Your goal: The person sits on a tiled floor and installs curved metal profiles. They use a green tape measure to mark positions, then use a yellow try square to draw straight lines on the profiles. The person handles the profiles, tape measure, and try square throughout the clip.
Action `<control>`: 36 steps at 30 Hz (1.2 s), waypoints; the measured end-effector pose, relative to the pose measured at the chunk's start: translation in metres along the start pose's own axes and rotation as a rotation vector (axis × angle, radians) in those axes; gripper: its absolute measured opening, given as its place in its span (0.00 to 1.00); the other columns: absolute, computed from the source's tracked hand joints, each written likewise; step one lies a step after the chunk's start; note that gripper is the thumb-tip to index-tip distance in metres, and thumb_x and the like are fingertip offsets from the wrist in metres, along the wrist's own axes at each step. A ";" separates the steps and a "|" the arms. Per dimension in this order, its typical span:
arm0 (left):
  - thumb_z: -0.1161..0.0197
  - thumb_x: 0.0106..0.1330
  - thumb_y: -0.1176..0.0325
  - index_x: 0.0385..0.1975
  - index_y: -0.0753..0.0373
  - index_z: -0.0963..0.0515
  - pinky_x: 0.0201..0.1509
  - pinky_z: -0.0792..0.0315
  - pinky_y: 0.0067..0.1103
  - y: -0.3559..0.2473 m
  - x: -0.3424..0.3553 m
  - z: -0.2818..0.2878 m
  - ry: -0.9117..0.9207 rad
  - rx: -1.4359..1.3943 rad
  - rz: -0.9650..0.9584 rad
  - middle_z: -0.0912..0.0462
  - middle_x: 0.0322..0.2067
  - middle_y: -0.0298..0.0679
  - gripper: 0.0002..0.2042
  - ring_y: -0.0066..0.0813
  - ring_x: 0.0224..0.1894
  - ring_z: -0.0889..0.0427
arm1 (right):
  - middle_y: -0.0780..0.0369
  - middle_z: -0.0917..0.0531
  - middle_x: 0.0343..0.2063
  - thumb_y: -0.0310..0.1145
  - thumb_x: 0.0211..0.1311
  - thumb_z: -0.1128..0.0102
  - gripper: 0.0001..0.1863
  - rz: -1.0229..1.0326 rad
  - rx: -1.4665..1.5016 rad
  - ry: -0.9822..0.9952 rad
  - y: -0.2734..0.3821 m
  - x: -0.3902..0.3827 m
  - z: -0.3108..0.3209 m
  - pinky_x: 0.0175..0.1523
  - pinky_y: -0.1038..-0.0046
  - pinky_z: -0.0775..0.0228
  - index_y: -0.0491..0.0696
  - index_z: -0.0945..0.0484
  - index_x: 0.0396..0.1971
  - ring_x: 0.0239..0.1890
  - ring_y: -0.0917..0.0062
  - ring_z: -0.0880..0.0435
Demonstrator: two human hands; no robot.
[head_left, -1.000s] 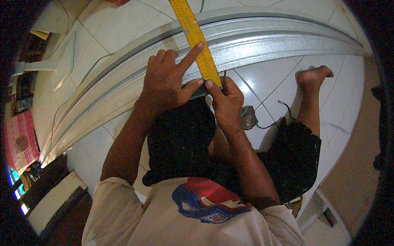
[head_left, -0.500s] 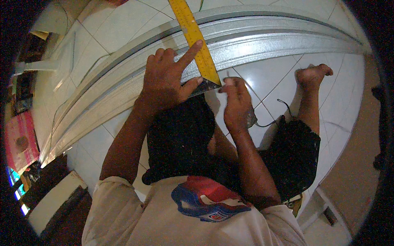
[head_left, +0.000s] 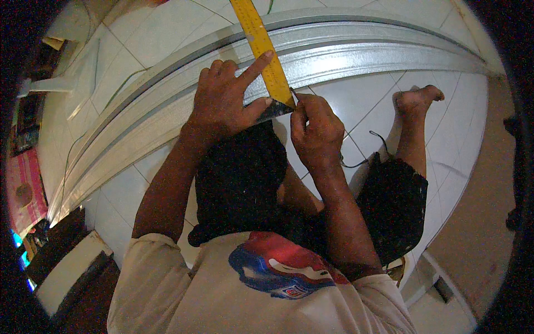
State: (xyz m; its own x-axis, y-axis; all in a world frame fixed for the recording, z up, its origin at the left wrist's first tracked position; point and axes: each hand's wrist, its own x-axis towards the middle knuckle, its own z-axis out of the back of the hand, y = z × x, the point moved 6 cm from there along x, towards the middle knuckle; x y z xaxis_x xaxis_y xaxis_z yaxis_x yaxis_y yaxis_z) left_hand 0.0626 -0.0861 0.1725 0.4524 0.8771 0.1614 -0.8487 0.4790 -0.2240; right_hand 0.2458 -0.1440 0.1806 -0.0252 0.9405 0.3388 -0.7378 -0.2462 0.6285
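A carpenter's square with a yellow blade [head_left: 261, 44] and a dark stock lies across long silver metal channels [head_left: 345, 58] on the floor. My left hand [head_left: 217, 100] presses it down, index finger on the blade and thumb by the stock, its other fingers curled over the metal. Beside the blade's near end, my right hand [head_left: 320, 128] pinches a slim dark pointed marking tool [head_left: 294, 93]. The tool's tip touches or nearly touches the blade's right edge at the channel's near edge; most of it is hidden in my fingers.
White floor tiles [head_left: 356, 106] lie around the channels. My bent leg and bare foot [head_left: 414, 101] are at the right, near a thin dark cord [head_left: 384, 140]. A pink-red cloth [head_left: 28, 192] and a pale block-like thing [head_left: 72, 273] are at the left.
My right hand has moved up and left to the blade's edge, and the marking tool's tip now shows there. The left hand and the square keep about the same place.
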 end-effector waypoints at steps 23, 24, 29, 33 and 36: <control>0.32 0.63 0.43 0.77 0.40 0.34 0.51 0.31 0.41 0.019 0.007 -0.021 0.106 -0.096 0.033 0.24 0.35 0.48 0.40 0.47 0.42 0.25 | 0.54 0.15 0.30 0.29 0.64 0.36 0.05 0.114 -0.147 0.094 0.000 0.070 -0.038 0.37 0.55 0.21 0.47 0.22 0.36 0.32 0.55 0.13; 0.32 0.63 0.43 0.77 0.40 0.34 0.51 0.31 0.41 0.020 0.007 -0.021 0.104 -0.100 0.033 0.24 0.35 0.49 0.40 0.48 0.42 0.25 | 0.54 0.15 0.30 0.29 0.64 0.36 0.05 0.123 -0.143 0.091 0.001 0.074 -0.038 0.37 0.54 0.21 0.47 0.22 0.36 0.33 0.54 0.13; 0.33 0.66 0.45 0.77 0.42 0.35 0.51 0.30 0.41 0.022 0.008 -0.024 0.091 -0.139 0.006 0.22 0.34 0.47 0.38 0.48 0.41 0.24 | 0.52 0.13 0.31 0.35 0.64 0.35 0.09 0.034 -0.283 0.372 -0.002 0.046 -0.014 0.38 0.52 0.19 0.46 0.21 0.37 0.33 0.53 0.11; 0.34 0.66 0.42 0.77 0.42 0.34 0.51 0.29 0.41 0.024 0.010 -0.028 0.106 -0.125 0.016 0.21 0.36 0.47 0.38 0.47 0.42 0.23 | 0.51 0.14 0.30 0.29 0.62 0.35 0.06 -0.036 -0.188 0.321 -0.002 0.025 0.020 0.38 0.54 0.21 0.46 0.21 0.37 0.33 0.53 0.13; 0.35 0.67 0.41 0.77 0.42 0.35 0.51 0.29 0.41 0.025 0.011 -0.029 0.121 -0.178 0.010 0.21 0.36 0.47 0.38 0.47 0.43 0.23 | 0.51 0.14 0.29 0.28 0.62 0.35 0.06 0.005 -0.048 0.043 -0.002 0.036 0.028 0.38 0.56 0.22 0.47 0.20 0.39 0.32 0.53 0.13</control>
State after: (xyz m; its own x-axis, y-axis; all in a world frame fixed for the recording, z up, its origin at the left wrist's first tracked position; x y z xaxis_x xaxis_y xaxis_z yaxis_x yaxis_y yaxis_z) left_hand 0.0545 -0.0641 0.1408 0.4825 0.8748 0.0444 -0.7967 0.4593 -0.3929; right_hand 0.2651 -0.1161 0.2117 -0.0568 0.9488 0.3109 -0.7690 -0.2401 0.5925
